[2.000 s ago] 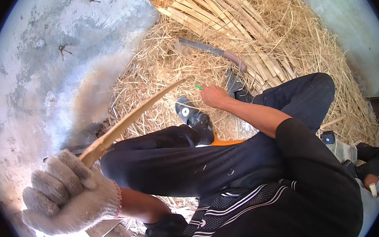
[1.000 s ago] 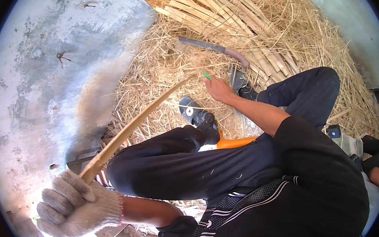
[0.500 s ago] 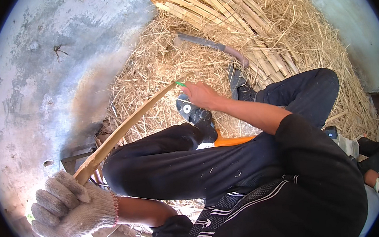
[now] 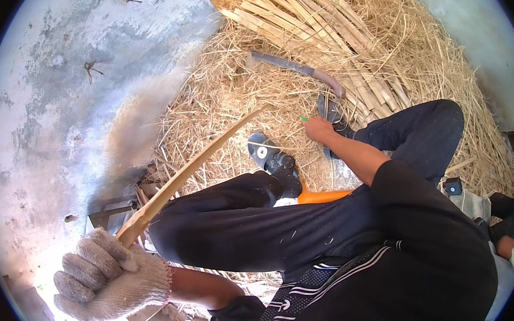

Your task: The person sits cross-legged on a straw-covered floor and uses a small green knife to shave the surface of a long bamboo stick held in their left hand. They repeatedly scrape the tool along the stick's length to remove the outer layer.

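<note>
My left hand [image 4: 112, 277], in a grey-white knitted glove, is closed around the lower end of a long, slightly curved bamboo strip [image 4: 188, 171]. The strip slants up and away to the right, its thin far tip above the shavings. My bare right hand [image 4: 320, 129] is closed on a small green tool [image 4: 304, 119]; only a bit of green shows beyond the fingers, so its kind is hidden. That hand stands apart from the strip, right of its tip, near my right shoe [image 4: 332, 109].
A machete [image 4: 289, 65] with a brown handle lies on a heap of pale shavings [image 4: 205, 113]. Beyond it are several split bamboo strips [image 4: 318, 20]. A worn grey-white wall [image 4: 102, 106] stands at left. Something orange [image 4: 323, 196] shows under my legs; another person's arm [image 4: 506, 225] is at right.
My right hand has moved right, away from the strip's tip, with the green tool. My left hand keeps hold of the strip. The whole view has shifted slightly.
</note>
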Demonstrator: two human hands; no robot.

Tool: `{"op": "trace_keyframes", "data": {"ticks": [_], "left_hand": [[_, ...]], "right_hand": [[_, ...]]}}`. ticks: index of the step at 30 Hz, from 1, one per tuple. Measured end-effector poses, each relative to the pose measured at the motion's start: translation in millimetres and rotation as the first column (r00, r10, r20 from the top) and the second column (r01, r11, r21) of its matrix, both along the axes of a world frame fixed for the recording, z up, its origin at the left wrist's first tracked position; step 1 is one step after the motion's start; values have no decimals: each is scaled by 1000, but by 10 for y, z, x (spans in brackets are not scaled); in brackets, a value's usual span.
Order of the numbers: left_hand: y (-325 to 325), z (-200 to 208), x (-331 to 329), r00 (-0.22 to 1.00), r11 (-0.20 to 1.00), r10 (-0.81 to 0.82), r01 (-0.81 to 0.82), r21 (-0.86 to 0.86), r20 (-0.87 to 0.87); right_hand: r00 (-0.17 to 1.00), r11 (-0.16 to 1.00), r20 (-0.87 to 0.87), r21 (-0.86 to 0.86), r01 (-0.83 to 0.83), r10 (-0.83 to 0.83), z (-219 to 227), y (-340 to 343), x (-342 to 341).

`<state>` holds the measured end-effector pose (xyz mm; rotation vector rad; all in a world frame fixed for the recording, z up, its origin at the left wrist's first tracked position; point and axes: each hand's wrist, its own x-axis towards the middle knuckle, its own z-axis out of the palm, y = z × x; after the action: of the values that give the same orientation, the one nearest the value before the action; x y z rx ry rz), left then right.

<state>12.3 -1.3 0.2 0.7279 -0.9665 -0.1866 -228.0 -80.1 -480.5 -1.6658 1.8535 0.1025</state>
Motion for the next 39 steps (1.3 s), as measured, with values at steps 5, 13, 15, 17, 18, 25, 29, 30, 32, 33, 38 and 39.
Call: {"op": "trace_keyframes", "data": {"ticks": [5, 13, 15, 17, 18, 25, 29, 30, 32, 33, 38, 39], "left_hand": [[48, -55, 120, 955, 955, -296, 295, -19, -15], [166, 16, 211, 737, 747, -661, 664, 32, 143], [164, 31, 156, 721, 728, -684, 685, 34, 110], [203, 5, 102, 749, 753, -657, 657, 34, 79], [232, 14, 79, 728, 731, -682, 682, 38, 69], [391, 19, -122, 702, 706, -708, 703, 85, 74], [432, -16, -191, 711, 715, -699, 696, 66, 79], [424, -34, -202, 719, 722, -692, 691, 48, 59], [432, -6, -246, 734, 735, -678, 677, 42, 35], [462, -1, -237, 747, 746, -665, 663, 64, 23], [539, 22, -311, 783, 775, -619, 620, 119, -50], [538, 43, -335, 779, 767, -625, 625, 144, -54]], "right_hand": [[968, 957, -4, 148, -249, 252, 737, -302, -9], [667, 937, 666, -310, -159, 334, 3532, 785, 688], [580, 890, 706, -450, -77, 407, 3690, 1084, 782], [592, 892, 711, -451, -31, 380, 3689, 1189, 825], [669, 897, 666, -442, -3, 330, 3551, 1149, 844], [691, 873, 633, -487, 6, 348, 3674, 1288, 792], [779, 876, 559, -482, 27, 284, 3489, 1242, 742], [783, 868, 563, -493, 61, 265, 3405, 1159, 725], [802, 900, 555, -432, 52, 220, 3343, 1201, 672], [747, 892, 607, -451, 41, 272, 3571, 1321, 699], [656, 891, 687, -452, 48, 314, 3947, 1540, 739], [658, 894, 695, -443, 72, 291, 3911, 1514, 736]]}}
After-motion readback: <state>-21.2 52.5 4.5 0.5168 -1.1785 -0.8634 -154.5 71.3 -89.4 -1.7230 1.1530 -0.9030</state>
